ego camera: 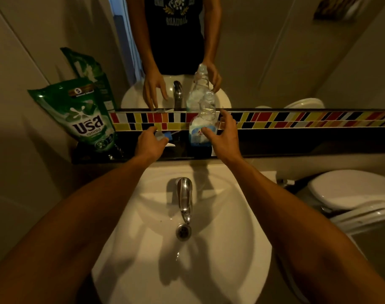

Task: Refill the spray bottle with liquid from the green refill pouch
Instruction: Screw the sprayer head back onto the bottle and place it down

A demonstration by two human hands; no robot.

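The clear spray bottle [205, 115] stands upright on the black shelf [296, 145] behind the sink. Its neck is bare, and a little liquid sits at the bottom. Its white and blue spray head [163, 136] lies on the shelf to the left. My left hand [150, 144] hovers over the spray head with fingertips at it and fingers spread. My right hand [225, 137] is open just right of the bottle, thumb in front of the label, not clasping it. The green refill pouch [86, 115] leans against the left wall on the shelf's end.
A white sink [231, 238] with a chrome tap [185, 198] lies below my arms. A mirror above the coloured tile strip [296, 120] reflects the bottle and both hands. A toilet [349, 189] stands at the right.
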